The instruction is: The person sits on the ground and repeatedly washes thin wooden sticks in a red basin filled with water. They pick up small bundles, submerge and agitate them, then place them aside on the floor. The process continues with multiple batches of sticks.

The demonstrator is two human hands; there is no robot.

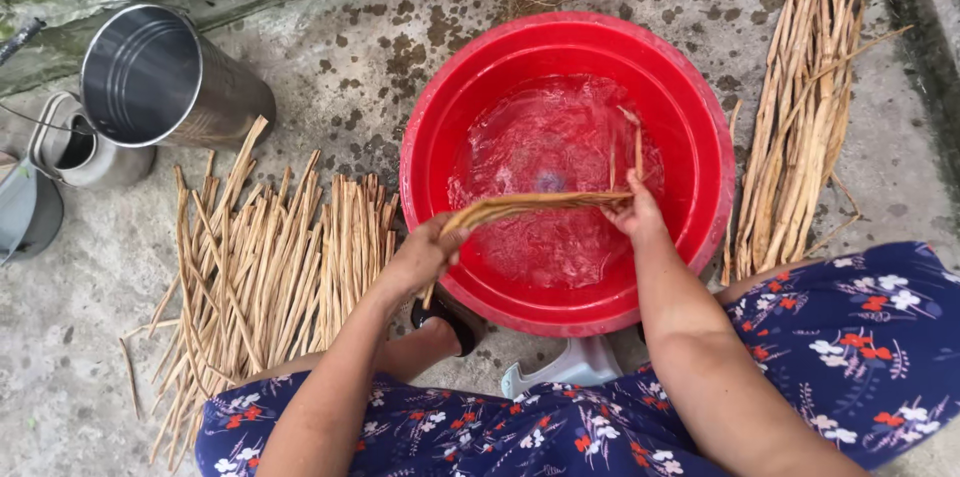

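A round red basin [430, 137] with water in it stands on the concrete in front of me. Over the water I hold a small bundle of tan sticks [530, 205] lying crosswise. My left hand [425, 255] grips its left end at the basin's near-left rim. My right hand [632, 212] grips the right end, where a few stick tips bend up over the water.
A spread pile of tan sticks [270, 267] lies on the ground left of the basin, another bundle [805, 107] to its right. A steel bucket [160, 82] lies tipped at upper left beside a small metal pot [75, 149]. My floral-dressed knees [860, 337] frame the bottom.
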